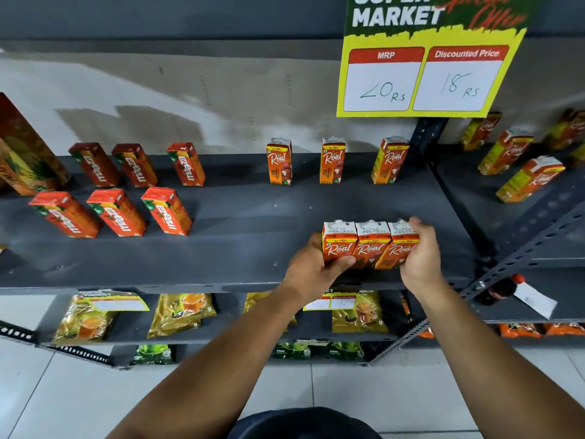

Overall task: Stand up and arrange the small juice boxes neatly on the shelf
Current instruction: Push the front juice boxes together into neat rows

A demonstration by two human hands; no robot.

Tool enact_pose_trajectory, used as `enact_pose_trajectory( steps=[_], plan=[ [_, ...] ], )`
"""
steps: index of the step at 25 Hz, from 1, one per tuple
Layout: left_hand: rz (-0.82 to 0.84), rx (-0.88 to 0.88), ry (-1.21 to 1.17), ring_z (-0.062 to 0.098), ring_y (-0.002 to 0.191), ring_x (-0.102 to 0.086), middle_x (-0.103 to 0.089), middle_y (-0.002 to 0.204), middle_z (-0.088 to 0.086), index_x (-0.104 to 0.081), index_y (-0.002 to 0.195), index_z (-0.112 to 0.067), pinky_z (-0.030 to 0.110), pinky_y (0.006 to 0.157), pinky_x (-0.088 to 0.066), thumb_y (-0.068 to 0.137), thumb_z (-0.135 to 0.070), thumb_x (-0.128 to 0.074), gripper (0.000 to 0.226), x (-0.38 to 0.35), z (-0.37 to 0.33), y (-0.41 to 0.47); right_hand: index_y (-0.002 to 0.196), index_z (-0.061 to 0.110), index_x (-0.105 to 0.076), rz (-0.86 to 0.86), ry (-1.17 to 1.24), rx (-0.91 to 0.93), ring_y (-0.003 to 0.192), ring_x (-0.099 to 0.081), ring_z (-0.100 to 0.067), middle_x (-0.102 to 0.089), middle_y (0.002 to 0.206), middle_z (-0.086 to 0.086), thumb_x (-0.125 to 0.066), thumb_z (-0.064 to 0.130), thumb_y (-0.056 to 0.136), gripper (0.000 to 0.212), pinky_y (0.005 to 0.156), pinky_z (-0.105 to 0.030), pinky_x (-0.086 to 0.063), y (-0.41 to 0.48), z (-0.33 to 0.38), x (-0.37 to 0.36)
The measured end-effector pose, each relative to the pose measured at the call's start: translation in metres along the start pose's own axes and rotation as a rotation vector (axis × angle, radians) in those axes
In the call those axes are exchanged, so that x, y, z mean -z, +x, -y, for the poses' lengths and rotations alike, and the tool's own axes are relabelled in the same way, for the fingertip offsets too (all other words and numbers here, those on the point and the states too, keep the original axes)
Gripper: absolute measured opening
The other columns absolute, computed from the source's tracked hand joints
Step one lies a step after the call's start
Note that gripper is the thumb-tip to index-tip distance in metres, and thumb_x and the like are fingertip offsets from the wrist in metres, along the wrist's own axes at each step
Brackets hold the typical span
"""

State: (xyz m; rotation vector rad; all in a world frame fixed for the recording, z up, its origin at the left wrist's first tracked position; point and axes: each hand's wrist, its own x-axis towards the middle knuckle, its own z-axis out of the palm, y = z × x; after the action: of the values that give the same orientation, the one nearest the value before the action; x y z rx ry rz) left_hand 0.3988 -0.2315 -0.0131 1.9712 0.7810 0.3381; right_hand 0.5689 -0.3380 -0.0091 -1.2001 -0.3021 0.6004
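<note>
Three small orange Real juice boxes (370,243) stand side by side near the front edge of the dark grey shelf (247,217). My left hand (311,264) presses the left end of this row and my right hand (419,251) clasps the right end, squeezing them together. Three more Real juice boxes (332,160) stand spaced apart along the back of the shelf. Red Maaza juice boxes (117,212) stand in two rows on the left part of the shelf.
A yellow price sign (427,74) hangs above the shelf at the right. A slotted metal upright (519,236) divides off a neighbouring shelf with more Real boxes (528,179). Tea packets (182,313) lie on the lower shelf. A tall carton (25,153) stands far left.
</note>
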Motion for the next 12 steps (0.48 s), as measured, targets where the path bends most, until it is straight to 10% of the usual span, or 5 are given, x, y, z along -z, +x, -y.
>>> enact_pose_trajectory(
  steps=[7,12],
  plan=[
    [0.026,-0.004,-0.072,0.011,0.111,-0.058,-0.061,0.119,-0.012,-0.036,0.129,-0.032,0.034,0.093,-0.05,0.078,-0.052,-0.072,0.065,0.002,-0.004,-0.002,0.092,0.018,-0.063,-0.01,0.002,0.097,0.081,-0.067,-0.017,-0.071,0.079,0.003,-0.038,0.037,0.092,0.032,0.073,-0.032,-0.052,-0.011,0.005,-0.011],
    [-0.209,-0.172,-0.357,-0.014,0.134,-0.019,-0.019,0.143,-0.045,-0.004,0.15,-0.037,0.008,0.105,-0.023,0.079,-0.059,-0.067,0.097,0.052,0.018,-0.052,0.108,0.015,-0.054,-0.334,-0.2,0.701,0.088,-0.053,-0.01,-0.056,0.097,0.004,-0.04,0.042,0.097,0.032,0.077,-0.025,-0.042,-0.048,0.008,-0.009]
  ],
)
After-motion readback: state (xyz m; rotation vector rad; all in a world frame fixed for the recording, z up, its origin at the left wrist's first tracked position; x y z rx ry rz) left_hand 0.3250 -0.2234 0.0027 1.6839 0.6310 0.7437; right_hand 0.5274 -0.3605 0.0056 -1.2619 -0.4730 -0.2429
